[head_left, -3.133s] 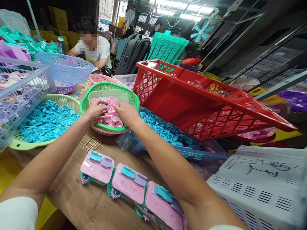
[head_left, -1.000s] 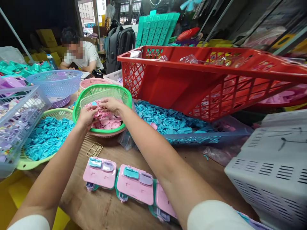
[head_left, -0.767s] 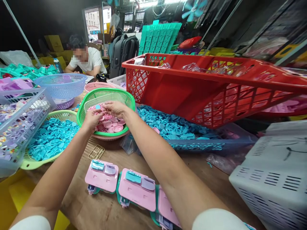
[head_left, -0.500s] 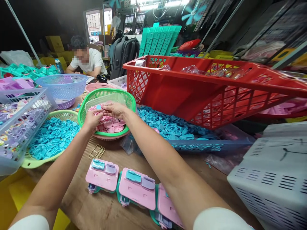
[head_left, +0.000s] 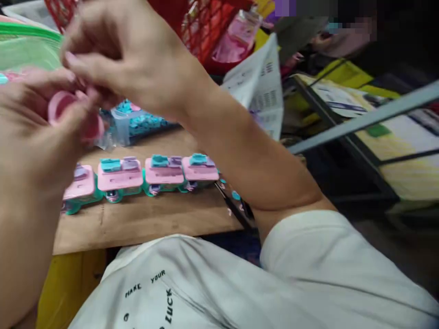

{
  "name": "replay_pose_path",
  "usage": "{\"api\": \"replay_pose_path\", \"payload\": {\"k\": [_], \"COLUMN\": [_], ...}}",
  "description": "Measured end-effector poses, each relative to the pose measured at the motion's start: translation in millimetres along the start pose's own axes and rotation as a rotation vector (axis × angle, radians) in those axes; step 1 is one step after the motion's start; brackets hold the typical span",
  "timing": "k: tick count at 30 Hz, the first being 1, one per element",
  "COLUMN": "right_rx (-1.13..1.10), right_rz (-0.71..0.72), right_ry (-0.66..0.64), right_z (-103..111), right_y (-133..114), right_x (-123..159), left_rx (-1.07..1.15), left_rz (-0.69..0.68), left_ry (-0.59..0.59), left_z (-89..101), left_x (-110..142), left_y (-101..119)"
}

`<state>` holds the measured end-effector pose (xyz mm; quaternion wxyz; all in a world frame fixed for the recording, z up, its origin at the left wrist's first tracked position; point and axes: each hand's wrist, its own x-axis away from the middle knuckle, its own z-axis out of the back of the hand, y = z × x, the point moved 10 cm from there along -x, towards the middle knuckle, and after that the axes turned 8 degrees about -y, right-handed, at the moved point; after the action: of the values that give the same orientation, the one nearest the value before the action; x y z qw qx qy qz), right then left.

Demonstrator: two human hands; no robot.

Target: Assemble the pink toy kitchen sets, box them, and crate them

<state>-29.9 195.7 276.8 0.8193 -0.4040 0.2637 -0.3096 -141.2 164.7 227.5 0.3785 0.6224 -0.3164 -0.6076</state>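
Note:
My left hand (head_left: 30, 114) is raised close to the camera, its fingers closed on small round pink plastic pieces (head_left: 58, 103). My right hand (head_left: 126, 50) is right above it, fingertips pinched at the same pink pieces. Both are blurred. Beneath them a row of pink-and-teal toy cases (head_left: 151, 173) lies on the wooden table (head_left: 144, 219), each with teal and lilac tabs on top. My white shirt with printed letters fills the bottom of the view.
The green basket's rim (head_left: 27, 32) shows at upper left and a red crate (head_left: 206, 27) at the top. Blue parts (head_left: 140, 121) lie behind my hands. A white crate (head_left: 264, 87), a grey metal bar (head_left: 363, 119) and yellow surfaces stand right.
My head has dropped and turned right. Both hands have come out of the green basket toward me, carrying pink pieces. The row of toy cases now lies under my hands.

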Motion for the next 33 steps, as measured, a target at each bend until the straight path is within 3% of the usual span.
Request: {"api": "replay_pose_path", "payload": {"k": [1,3,7,9,11,13,15,19,24,33], "right_rx": [-0.017,-0.132,-0.402,-0.442,-0.398,-0.315,-0.209,-0.011,0.158,0.553], "right_rz": [0.032,0.005,-0.256,-0.388,-0.482,-0.522,-0.514,-0.42,-0.329,-0.26], "right_ry": [0.029,0.11,0.378,0.489,0.588,0.654,0.696,0.733,0.621,0.453], "right_z": [2,0,-25,-41,-50,-49,-41,-26,-39,-53], "right_y": [3,36,160,214,250,266,267,246,223,203], "right_x": [38,115,248,294,326,344,355,370,369,349], "left_rx": [0.011,0.043,0.038,-0.072,-0.224,-0.375,-0.497,-0.634,-0.702,-0.888], "left_rz": [0.001,0.056,0.247,0.268,0.186,0.033,-0.109,-0.252,-0.367,-0.367], "left_ry": [-0.067,-0.253,-0.615,-0.752,-0.819,-0.808,-0.767,-0.708,-0.548,-0.646], "left_z": [-26.0,-83.8,-188.5,-223.3,-241.6,-244.7,-237.0,-208.9,-183.8,-228.6], "left_x": [22,71,162,191,205,206,204,206,213,217], "left_y": [4,-6,-71,-102,-117,-117,-109,-95,-75,-76]}}
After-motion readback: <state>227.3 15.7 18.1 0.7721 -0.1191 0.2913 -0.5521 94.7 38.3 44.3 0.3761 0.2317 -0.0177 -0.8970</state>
